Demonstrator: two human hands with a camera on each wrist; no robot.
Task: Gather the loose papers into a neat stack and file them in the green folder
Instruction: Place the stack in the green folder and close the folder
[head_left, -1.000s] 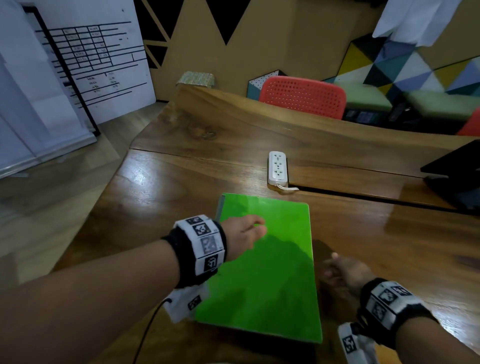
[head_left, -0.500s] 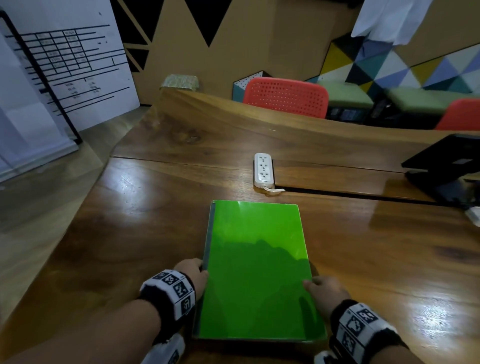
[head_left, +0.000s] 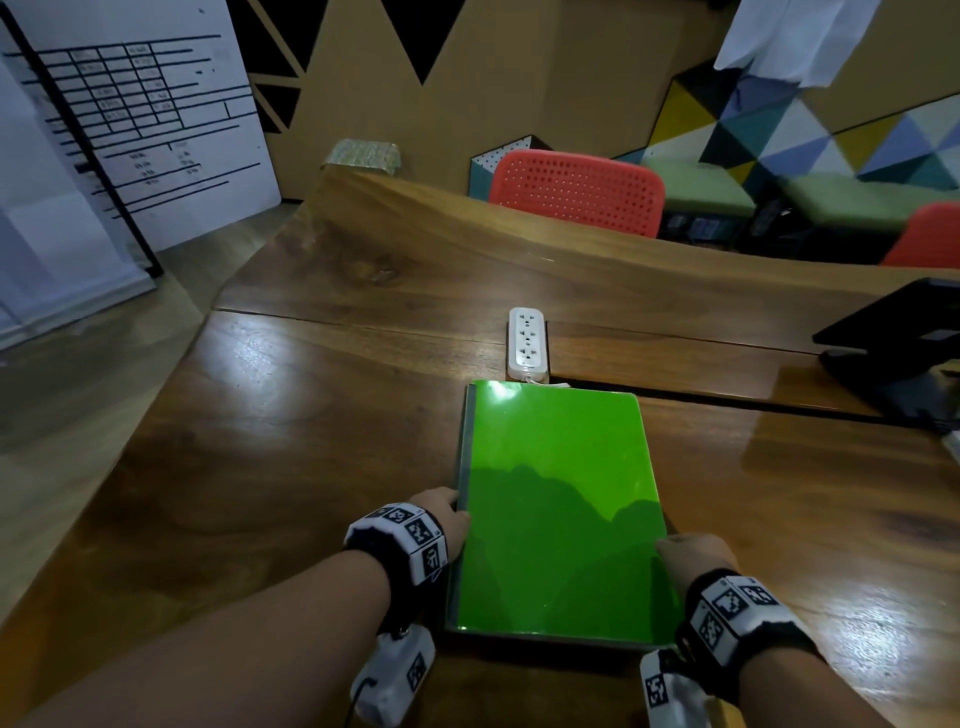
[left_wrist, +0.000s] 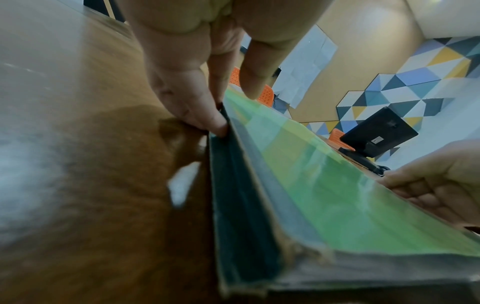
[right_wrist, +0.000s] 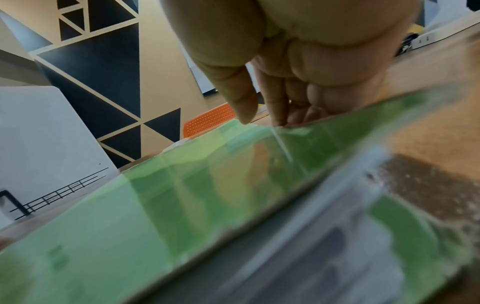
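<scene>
Green folder (head_left: 558, 499) lies shut at the frame's lower centre, left hand (head_left: 447, 514) and right hand (head_left: 693, 553) pinching its side edges; the glossy cover could slip on the desk (head_left: 311, 441), spilling papers.

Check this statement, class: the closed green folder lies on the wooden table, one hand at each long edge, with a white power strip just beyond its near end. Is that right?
One detail is wrong. The power strip sits just beyond the far end of the green folder, not the near end; the head view shows it. The rest stands: closed, on the wooden table, left hand and right hand at its long edges.
</scene>
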